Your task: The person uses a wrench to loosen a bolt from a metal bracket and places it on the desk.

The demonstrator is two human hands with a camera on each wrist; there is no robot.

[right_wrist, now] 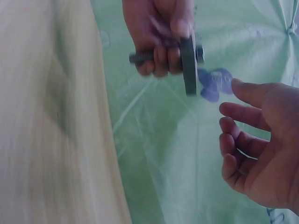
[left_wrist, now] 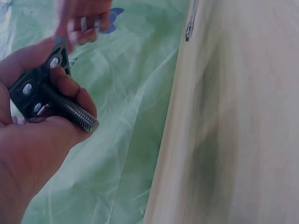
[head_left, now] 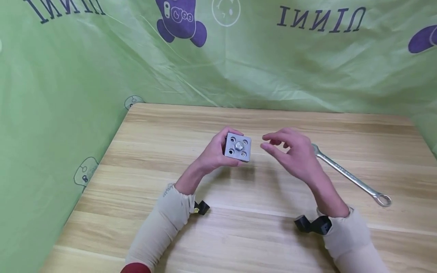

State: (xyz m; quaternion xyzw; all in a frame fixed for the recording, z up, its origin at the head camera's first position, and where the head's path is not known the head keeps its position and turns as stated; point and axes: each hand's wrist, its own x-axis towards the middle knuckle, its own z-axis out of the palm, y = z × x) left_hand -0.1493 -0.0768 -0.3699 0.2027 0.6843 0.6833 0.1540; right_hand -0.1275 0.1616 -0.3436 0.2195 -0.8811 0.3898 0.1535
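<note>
A square grey metal plate (head_left: 229,148) with holes near its corners is held up by my left hand (head_left: 213,153), whose fingers and thumb grip its edges. A hex bolt (head_left: 239,146) passes through the plate's middle, its head facing up. In the left wrist view the threaded shank (left_wrist: 74,110) sticks out behind the plate, with fingers curled beside it. My right hand (head_left: 295,153) hovers a short way to the right of the plate, fingers loosely bent, touching nothing. The right wrist view shows a gap between the right fingertips (right_wrist: 226,108) and the bolt head.
A combination wrench (head_left: 348,176) lies slantwise on the wooden table (head_left: 252,239), right of my right hand. Green printed cloth (head_left: 225,64) hangs behind the table and along its left side. Black wrist devices (head_left: 312,225) are strapped over the sleeves.
</note>
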